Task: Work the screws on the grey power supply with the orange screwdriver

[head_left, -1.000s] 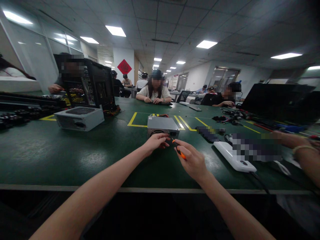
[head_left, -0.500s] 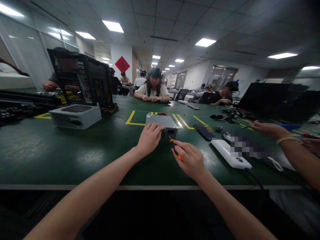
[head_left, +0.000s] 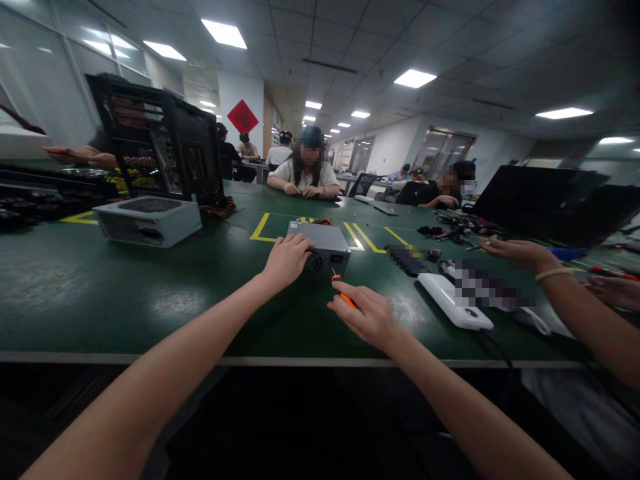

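Observation:
A grey computer power supply [head_left: 326,235] sits on the green table in front of me, its fan grille and socket side facing me. My left hand [head_left: 289,259] grips its left side, fingers bent over the top edge. In my right hand [head_left: 369,313] is a screwdriver [head_left: 337,278] with an orange and black handle, held between closed fingers. Its thin tip points up toward the front face of the power supply, close to the lower edge below the socket. Whether the tip touches the metal I cannot tell.
To the left stand a second power supply [head_left: 147,221] and an open black computer case [head_left: 160,143]. A white power bank [head_left: 453,301] with a cable lies to the right. A co-worker's hand [head_left: 517,253] reaches in there. Another person [head_left: 305,167] sits opposite.
My left hand has shifted left along the power supply, uncovering its fan grille. My right hand has moved slightly left and lower, turning the screwdriver. The view has tilted a little.

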### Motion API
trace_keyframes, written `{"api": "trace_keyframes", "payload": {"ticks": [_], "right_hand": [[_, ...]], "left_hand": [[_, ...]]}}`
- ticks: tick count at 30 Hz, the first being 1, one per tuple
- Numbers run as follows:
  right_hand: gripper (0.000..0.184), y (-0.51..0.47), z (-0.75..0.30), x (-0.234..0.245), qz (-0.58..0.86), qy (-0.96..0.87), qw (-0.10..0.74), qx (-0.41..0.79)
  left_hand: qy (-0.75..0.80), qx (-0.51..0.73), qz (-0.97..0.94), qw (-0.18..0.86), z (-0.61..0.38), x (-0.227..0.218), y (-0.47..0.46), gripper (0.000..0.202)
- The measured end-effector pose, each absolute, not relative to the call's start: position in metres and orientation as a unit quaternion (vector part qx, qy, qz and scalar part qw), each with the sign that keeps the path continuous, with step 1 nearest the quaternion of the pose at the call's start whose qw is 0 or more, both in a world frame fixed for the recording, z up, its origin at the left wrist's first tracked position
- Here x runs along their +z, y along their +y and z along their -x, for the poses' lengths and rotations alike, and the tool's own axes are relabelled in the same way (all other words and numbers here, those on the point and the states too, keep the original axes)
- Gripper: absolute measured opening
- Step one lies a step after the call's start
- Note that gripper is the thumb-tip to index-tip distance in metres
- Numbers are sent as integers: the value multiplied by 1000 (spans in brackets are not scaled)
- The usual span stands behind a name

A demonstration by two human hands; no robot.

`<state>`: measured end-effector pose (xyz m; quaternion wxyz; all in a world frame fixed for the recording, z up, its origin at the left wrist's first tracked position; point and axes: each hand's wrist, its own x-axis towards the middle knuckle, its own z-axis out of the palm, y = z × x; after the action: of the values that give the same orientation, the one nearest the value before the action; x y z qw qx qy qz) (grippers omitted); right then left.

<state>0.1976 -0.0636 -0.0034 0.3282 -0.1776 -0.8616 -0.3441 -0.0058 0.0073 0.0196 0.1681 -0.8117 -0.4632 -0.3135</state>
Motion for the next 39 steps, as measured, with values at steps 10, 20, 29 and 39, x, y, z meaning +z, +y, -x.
{"api": "trace_keyframes", "payload": {"ticks": [10, 20, 29, 39], "right_hand": [[27, -68, -194, -6, 189, -854, 386, -295], [38, -73, -191, -6, 219, -869, 360, -259], [37, -76, -189, -4, 214, -878, 374, -206], [32, -76, -191, -6, 202, -875, 411, -157]], "left_hand": [[-465, -339, 805, 145, 20, 13, 6, 21], [-456, -362, 805, 113, 22, 10, 17, 22], [-440, -342, 810, 183, 5, 8, 5, 33], [-449, -350, 808, 150, -4, 6, 2, 34]]}}
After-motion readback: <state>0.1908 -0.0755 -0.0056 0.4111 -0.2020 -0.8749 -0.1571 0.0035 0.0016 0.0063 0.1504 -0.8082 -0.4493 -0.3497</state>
